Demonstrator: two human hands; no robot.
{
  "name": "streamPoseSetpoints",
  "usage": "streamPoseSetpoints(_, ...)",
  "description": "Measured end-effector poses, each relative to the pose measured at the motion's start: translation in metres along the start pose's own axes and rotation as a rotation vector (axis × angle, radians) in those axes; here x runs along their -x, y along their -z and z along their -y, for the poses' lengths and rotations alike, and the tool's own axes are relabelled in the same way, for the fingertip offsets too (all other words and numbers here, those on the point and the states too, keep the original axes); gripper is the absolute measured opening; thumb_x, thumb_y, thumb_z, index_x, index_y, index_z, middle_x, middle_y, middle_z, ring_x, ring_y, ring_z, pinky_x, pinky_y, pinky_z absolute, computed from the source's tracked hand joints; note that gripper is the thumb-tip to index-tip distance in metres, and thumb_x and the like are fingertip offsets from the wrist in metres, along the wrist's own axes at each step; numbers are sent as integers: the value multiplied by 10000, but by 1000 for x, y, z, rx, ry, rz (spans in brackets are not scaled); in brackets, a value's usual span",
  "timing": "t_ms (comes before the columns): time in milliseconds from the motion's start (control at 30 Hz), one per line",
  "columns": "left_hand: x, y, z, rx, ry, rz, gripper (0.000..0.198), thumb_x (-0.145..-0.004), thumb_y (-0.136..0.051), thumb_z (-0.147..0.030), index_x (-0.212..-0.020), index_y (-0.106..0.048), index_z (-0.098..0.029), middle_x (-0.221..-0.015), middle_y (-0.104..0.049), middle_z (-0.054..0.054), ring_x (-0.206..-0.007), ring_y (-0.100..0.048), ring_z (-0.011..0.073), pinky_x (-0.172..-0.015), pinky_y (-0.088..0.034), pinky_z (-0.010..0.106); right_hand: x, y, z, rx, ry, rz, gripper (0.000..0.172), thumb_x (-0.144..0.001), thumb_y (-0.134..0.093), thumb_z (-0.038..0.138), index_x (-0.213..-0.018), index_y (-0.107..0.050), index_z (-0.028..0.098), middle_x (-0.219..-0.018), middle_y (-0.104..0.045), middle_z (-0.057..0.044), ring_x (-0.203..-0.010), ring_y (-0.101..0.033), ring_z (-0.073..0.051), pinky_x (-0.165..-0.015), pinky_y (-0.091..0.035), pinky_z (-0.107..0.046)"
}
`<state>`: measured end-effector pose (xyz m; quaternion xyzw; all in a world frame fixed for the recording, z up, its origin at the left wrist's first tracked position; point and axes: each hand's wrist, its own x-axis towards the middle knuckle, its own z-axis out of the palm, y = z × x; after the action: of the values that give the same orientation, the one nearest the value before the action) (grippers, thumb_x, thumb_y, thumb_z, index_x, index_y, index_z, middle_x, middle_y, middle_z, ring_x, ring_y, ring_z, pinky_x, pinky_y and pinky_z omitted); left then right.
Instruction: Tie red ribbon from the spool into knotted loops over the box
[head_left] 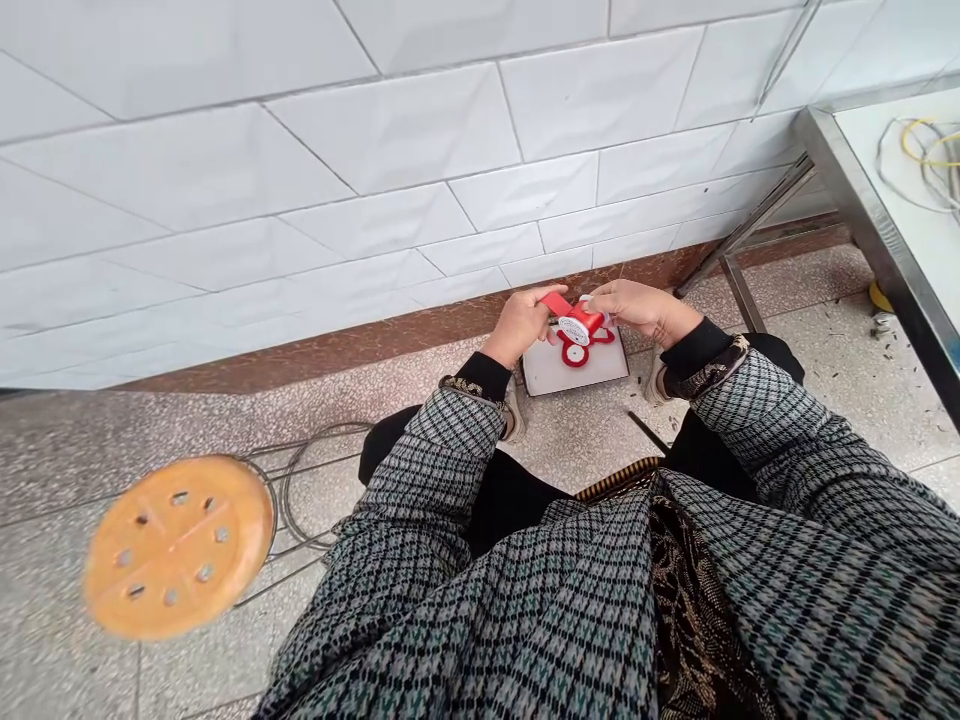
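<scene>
Taking the spool as the centre of the dial and the wall as 12, we note the spool of red ribbon held up over a white-topped box, its printed round end turned toward about 7 o'clock. Left hand, at 9: index finger and thumb drawn together on the red strip that leaves the spool toward 10. Right hand, at 2 to 3: thumb and fingers closed on the far end of the spool. Red-handled scissors, as we read the looped shapes, lie at 6 on the box; we cannot tell whether the spool touches them. An orange stool seat stands well apart at 8, a metal-framed table at 2. Handling, our judgement: spool light, with stiff, probably plastic ends that could crack if squeezed hard; ribbon soft, limp and likely smooth, so apt to slip or unwind in loose turns. Best hold, we estimate: spool by its two rims or its end, leaving the wound face free to turn; strip pinched flat across its width, near the tip, so that it does not crease.
</scene>
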<state>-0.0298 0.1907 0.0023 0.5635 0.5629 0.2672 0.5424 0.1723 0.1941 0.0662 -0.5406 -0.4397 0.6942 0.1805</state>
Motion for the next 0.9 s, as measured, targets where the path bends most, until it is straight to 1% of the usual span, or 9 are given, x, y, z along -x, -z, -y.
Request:
streamPoseSetpoints(67,0,-3,-1,181,46,12,563,-894,-465,-131,-1422,-658,-157,-476,-593,-59,-466,-630,145,-574,-522,236,-1,1,-1,50,18,41,182,-825,-719,183,-651,-669,160,-614,-611,15,-602,-464,-99,-648,-364,-262)
streamPoseSetpoints(133,1,-5,-3,295,105,0,573,-887,-477,-131,-1438,-633,-158,-600,-692,-31,-537,-676,139,-624,-575,252,-1,1,-2,104,31,58,180,-815,-731,182,-646,-672,164,-619,-622,6,-594,-462,-102,-641,-366,-268)
streamPoseSetpoints(200,3,-5,-5,345,158,-18,537,-903,-518,-170,-1429,-631,-173,-748,-765,4,-625,-722,136,-677,-604,262,0,1,-2,171,47,55,194,-791,-771,196,-628,-667,172,-618,-625,-2,-600,-471,-111,-638,-372,-275)
streamPoseSetpoints(267,4,-4,-5,376,184,-21,502,-908,-568,-211,-1403,-642,-182,-838,-794,33,-682,-748,140,-731,-623,279,0,1,-3,242,63,48,226,-767,-810,228,-605,-659,181,-610,-622,-13,-610,-487,-129,-634,-377,-287)
streamPoseSetpoints(367,4,0,-2,427,202,36,454,-858,-614,-197,-1303,-694,-151,-903,-814,89,-707,-767,168,-800,-647,347,-1,1,-5,355,85,24,258,-766,-812,236,-571,-649,187,-582,-589,-14,-598,-476,-136,-624,-355,-298)
streamPoseSetpoints(467,2,3,3,453,194,104,399,-799,-630,-170,-1178,-744,-117,-950,-819,144,-774,-796,220,-885,-653,435,-4,2,-7,471,89,35,258,-805,-747,198,-562,-664,177,-557,-549,-3,-559,-410,-112,-612,-303,-299)
streamPoseSetpoints(600,1,6,4,432,131,118,346,-775,-643,-190,-1081,-782,-109,-934,-814,160,-874,-812,254,-966,-639,489,-7,4,-10,513,76,44,253,-837,-695,172,-584,-703,156,-540,-539,-1,-545,-388,-101,-607,-279,-296)
streamPoseSetpoints(767,5,13,-1,377,63,119,380,-770,-644,-245,-1088,-791,-100,-965,-810,171,-981,-804,285,-993,-631,507,-10,5,-13,451,83,27,233,-810,-731,178,-579,-701,168,-530,-533,3,-565,-392,-111,-607,-284,-294)
streamPoseSetpoints(900,10,21,-2,434,39,117,450,-781,-620,-281,-1147,-761,-60,-1036,-811,195,-1032,-794,294,-1023,-613,517,-12,4,-17,371,98,-15,208,-754,-791,196,-576,-683,184,-549,-561,-10,-609,-443,-137,-616,-321,-299)
